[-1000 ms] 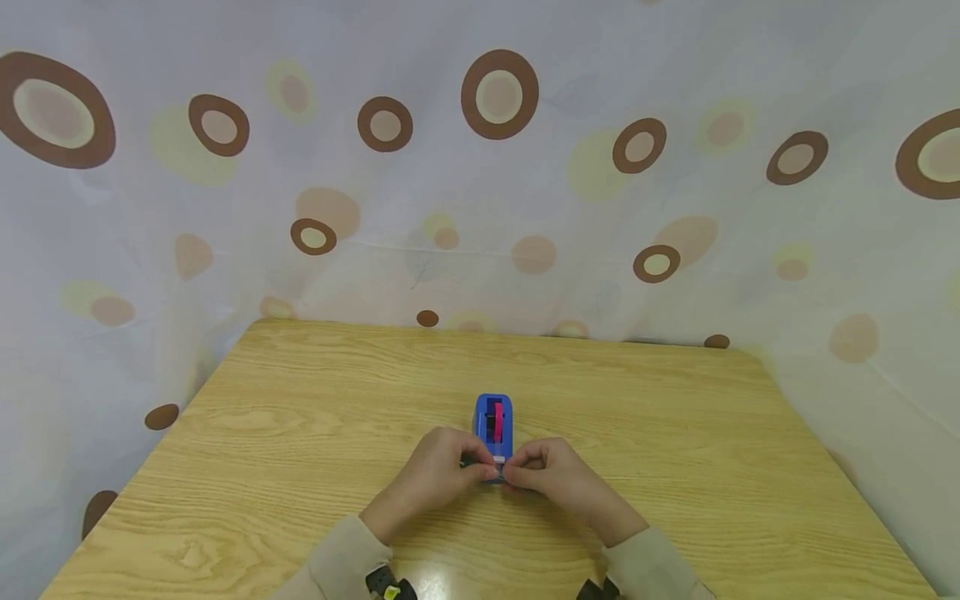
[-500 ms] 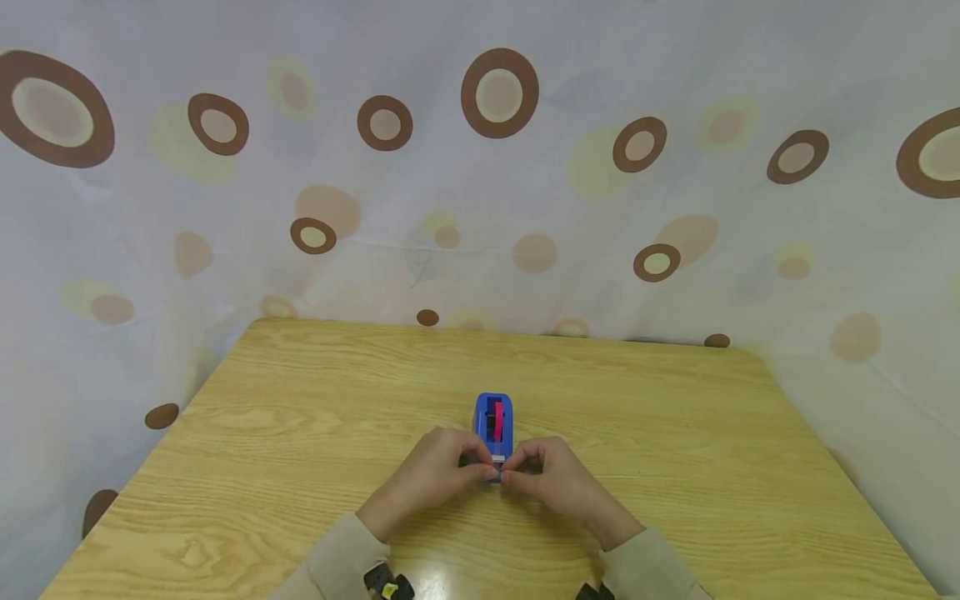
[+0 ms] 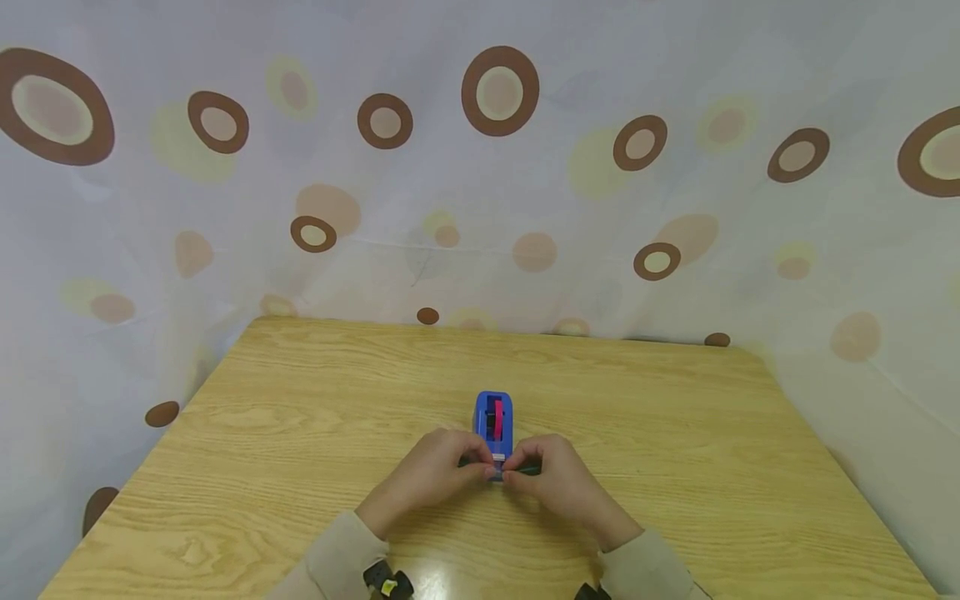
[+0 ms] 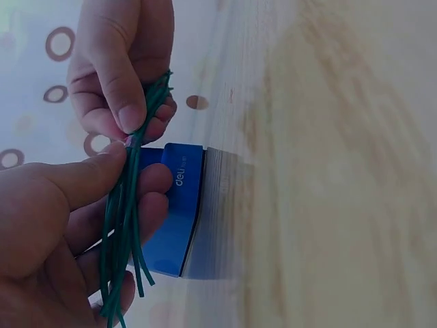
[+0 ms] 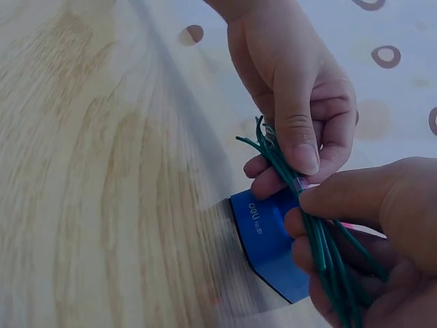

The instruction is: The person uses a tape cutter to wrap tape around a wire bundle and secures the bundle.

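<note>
Both hands pinch a bundle of thin green wire-like strands (image 4: 123, 219) near its middle. My left hand (image 3: 438, 468) holds it from one side, thumb over the strands. Close beside it, my right hand (image 3: 561, 482) grips the bundle with thumb and fingers. A small shiny piece of tape (image 5: 301, 183) sits around the strands between the two thumbs. The strand ends (image 5: 259, 133) fan out loosely past the hands. Just behind the fingertips stands a blue tape dispenser (image 3: 482, 429) with a pink roll (image 3: 498, 419); the hands partly cover its front end.
The dispenser stands on a wood-grain table (image 3: 337, 392). Behind the table hangs a pale sheet (image 3: 450, 192) with brown and beige circles. Black wrist straps (image 3: 388, 581) sit at the sleeves.
The hands stay together in front of the dispenser with only slight finger shifts. A bit of green now shows inside the right hand in the head view.
</note>
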